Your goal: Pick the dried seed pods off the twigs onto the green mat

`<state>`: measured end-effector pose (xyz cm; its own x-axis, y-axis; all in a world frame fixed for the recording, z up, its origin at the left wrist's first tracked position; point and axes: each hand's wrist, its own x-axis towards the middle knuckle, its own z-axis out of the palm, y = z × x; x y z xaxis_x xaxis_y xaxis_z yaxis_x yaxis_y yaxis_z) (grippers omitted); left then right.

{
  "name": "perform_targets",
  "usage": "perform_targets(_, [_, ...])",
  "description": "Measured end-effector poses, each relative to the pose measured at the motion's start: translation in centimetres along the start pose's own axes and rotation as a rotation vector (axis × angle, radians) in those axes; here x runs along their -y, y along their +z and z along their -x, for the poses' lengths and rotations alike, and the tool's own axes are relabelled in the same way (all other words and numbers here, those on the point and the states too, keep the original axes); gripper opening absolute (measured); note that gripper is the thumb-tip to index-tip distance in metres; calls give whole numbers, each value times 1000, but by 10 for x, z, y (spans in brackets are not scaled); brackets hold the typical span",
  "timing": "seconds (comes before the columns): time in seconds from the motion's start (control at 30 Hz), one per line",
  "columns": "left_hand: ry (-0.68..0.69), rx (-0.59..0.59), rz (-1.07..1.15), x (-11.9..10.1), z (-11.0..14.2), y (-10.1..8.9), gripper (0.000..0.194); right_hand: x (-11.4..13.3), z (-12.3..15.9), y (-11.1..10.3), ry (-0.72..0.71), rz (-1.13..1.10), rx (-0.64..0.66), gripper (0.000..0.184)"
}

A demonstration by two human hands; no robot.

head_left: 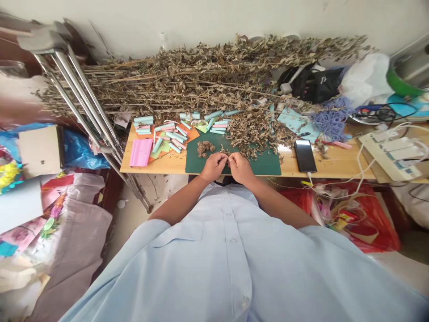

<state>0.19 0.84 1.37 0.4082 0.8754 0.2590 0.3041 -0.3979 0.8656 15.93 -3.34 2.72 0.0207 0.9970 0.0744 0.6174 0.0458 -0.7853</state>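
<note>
The left hand (212,166) and right hand (240,168) reach forward over the table (335,164) and meet above a green mat (266,166), their fingers (222,156) pinching a small brown bit, mostly hidden and hard to identify. A brown clump (204,149) sits just left of the hands, with loose dried leaves (254,136) beyond them.

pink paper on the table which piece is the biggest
The flat pink pad at the table's left end; the other pink pieces are thin rolls lying among the teal ones.
</note>
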Motion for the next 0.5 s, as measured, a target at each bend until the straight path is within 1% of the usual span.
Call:
perform_targets(0.33, [-8,-13,-21,2,1,1,15,-1,0,1,-8,-18,-26,14])
perform_targets(0.5, [-19,-24,-21,2,1,1,16,0,0,1,1,-13,-16,15])
